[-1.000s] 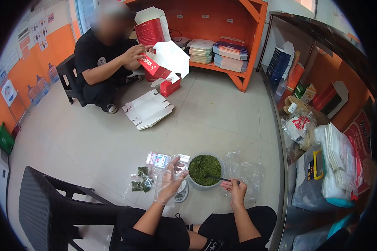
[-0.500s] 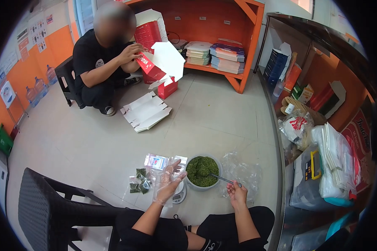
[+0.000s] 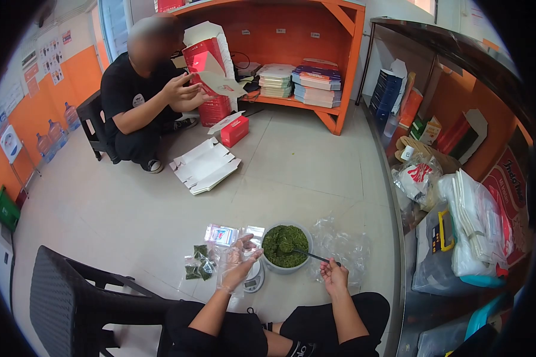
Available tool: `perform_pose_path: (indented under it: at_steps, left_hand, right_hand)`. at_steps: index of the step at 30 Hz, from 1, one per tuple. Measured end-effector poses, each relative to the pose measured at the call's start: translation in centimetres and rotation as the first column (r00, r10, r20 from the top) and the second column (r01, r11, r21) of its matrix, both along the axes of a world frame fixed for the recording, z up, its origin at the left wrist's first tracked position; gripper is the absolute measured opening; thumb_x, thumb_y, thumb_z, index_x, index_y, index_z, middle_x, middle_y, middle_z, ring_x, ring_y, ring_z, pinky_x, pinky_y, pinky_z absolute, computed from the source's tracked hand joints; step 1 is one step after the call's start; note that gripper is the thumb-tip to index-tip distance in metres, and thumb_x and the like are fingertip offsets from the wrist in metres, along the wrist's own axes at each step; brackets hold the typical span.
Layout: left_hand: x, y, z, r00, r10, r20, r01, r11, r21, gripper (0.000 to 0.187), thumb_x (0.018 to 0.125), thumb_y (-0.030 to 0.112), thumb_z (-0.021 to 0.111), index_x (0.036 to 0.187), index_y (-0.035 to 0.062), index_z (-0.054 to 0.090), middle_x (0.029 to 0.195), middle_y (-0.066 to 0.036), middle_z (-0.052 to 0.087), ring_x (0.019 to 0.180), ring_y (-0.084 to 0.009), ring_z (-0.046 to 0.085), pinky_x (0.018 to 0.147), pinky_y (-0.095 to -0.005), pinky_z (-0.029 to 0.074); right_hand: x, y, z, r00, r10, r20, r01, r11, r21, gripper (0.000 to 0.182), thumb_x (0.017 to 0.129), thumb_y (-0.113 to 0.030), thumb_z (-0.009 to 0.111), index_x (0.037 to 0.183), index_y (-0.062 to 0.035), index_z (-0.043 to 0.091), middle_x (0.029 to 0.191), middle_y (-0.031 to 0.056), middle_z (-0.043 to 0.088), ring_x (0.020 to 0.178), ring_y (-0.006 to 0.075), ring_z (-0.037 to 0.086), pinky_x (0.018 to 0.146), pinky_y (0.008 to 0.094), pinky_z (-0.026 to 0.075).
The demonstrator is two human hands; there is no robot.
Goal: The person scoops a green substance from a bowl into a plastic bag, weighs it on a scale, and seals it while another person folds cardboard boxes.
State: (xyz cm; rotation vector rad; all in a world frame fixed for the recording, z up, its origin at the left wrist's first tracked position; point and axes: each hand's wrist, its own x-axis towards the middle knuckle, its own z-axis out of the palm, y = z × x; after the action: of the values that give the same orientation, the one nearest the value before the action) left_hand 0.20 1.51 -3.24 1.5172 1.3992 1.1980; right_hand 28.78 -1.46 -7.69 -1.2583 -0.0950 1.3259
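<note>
My right hand (image 3: 335, 275) grips the dark handle of a spoon (image 3: 317, 257). The spoon's far end is in a pale round tub (image 3: 308, 231) of green chopped leaf (image 3: 287, 241). Clear plastic, apparently a loose glove, covers my left hand (image 3: 239, 269); its fingers are spread just left of the tub. Whether a thin clear bag is also in that hand is hard to see. Partly behind this hand is a small white digital scale (image 3: 253, 284). Small clear packets of green leaf (image 3: 201, 263) lie on the floor to the left, below a printed plastic pack (image 3: 222, 234).
A crumpled clear bag (image 3: 342, 253) lies right of the tub. A dark chair (image 3: 59, 297) stands at left, a metal shelf (image 3: 393, 238) with boxes and bags at right. Ahead, a crouching person (image 3: 138, 101) handles a red-and-white carton (image 3: 211, 74) near flattened cartons (image 3: 205, 166).
The spoon handle has swung lower, its end moving in the leaf. My left hand has barely moved. The other person's hands and carton flap have shifted, revealing more of a small red box.
</note>
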Motion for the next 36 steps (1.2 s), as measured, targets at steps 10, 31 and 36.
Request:
perform_pose_path:
  at_steps: [10, 31, 36]
  left_hand:
    - [1.3, 3.7, 1.8, 0.913, -0.203, -0.353, 0.291, 0.932, 0.217, 0.052, 0.076, 0.005, 0.071, 0.125, 0.0062, 0.052, 0.107, -0.009, 0.061, 0.103, -0.0244, 0.057, 0.091, -0.0359, 0.045]
    - [9.2, 6.4, 0.6, 0.775, -0.177, -0.607, 0.418, 0.864, 0.282, 0.053, 0.072, 0.012, 0.072, 0.121, 0.0027, 0.054, 0.100, -0.018, 0.064, 0.094, -0.0339, 0.062, 0.082, -0.0406, 0.050]
    - [9.7, 5.2, -0.2, 0.845, -0.136, -0.518, 0.247, 0.957, 0.150, 0.063, 0.076, 0.012, 0.071, 0.131, -0.0004, 0.043, 0.118, -0.023, 0.056, 0.110, -0.0369, 0.055, 0.095, -0.0409, 0.044]
  right_hand:
    - [-0.3, 0.8, 8.0, 0.976, -0.090, 0.198, -0.009, 0.893, 0.450, 0.019, 0.095, -0.019, 0.057, 0.091, -0.0005, 0.061, 0.069, 0.0050, 0.060, 0.060, 0.0109, 0.055, 0.056, 0.0239, 0.044]
    - [-2.4, 1.2, 12.7, 0.570, -0.210, 0.794, -0.311, 0.840, 0.445, 0.018, 0.092, -0.014, 0.058, 0.083, 0.0012, 0.060, 0.064, 0.0128, 0.063, 0.053, 0.0180, 0.062, 0.052, 0.0308, 0.048]
    - [-3.4, 0.5, 12.4, 0.345, -0.384, 0.856, -0.544, 0.662, 0.516, 0.010, 0.089, -0.010, 0.063, 0.088, 0.0005, 0.063, 0.074, 0.0128, 0.065, 0.064, 0.0246, 0.065, 0.058, 0.0320, 0.050]
